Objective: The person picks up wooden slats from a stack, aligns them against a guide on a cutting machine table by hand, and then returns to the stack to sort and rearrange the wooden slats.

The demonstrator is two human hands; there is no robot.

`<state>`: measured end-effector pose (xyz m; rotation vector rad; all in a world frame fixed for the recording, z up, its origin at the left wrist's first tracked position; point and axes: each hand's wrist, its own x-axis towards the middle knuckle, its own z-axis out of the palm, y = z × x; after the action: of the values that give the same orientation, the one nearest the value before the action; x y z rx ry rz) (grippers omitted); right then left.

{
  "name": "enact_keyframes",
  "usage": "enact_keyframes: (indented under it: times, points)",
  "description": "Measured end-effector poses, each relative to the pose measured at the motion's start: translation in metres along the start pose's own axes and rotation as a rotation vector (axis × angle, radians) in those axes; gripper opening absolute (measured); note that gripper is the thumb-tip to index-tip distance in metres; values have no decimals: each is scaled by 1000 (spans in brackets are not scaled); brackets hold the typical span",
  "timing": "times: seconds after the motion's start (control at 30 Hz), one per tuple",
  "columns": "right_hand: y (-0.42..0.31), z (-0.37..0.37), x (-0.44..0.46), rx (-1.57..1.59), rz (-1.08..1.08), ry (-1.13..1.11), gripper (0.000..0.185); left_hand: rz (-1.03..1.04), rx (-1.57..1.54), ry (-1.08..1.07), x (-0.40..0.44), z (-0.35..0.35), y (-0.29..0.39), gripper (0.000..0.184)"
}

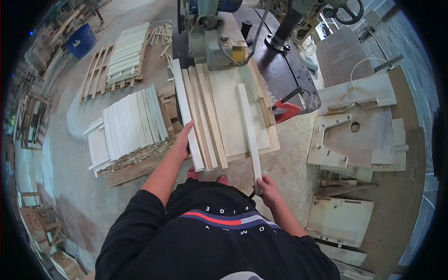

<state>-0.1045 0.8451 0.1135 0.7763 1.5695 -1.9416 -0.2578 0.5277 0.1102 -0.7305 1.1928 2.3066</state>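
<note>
My right hand [269, 190] is closed on the near end of a pale wooden strip [249, 126], which points away from me over a plywood board [231, 112]. To the left, my left hand [182, 143] grips the outer edge of another pale wooden strip [185, 107], its thumb along the side and its other fingers partly hidden. Beside that one, several more wooden strips [205, 116] lie lengthwise on the board. At the far end of the board stands a machine head [212, 44] with a yellow part, close above the strips.
A large stack of wooden strips [133, 121] stands at the left, with another stack on a pallet [95, 74] behind it. A blue tub [80, 41] is farther back. Right of the board are a red clamp [287, 111], a dark machine table [275, 70] and plywood jigs [322, 140].
</note>
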Motion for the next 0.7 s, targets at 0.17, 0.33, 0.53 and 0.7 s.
enact_keyframes:
  times: [0.17,0.33,0.53,0.7]
  points:
    - [-2,8,36,25,-90,142,32,-36,-9,5,-3,1,4,67]
    - [-20,21,61,216,-133,242,28,-9,5,-9,-3,0,5,69]
    - [-34,31,83,360,-149,338,24,-88,165,159,5,-22,12,88]
    - [-40,30,78,367,-171,300,27,49,116,386,3,-29,25,90]
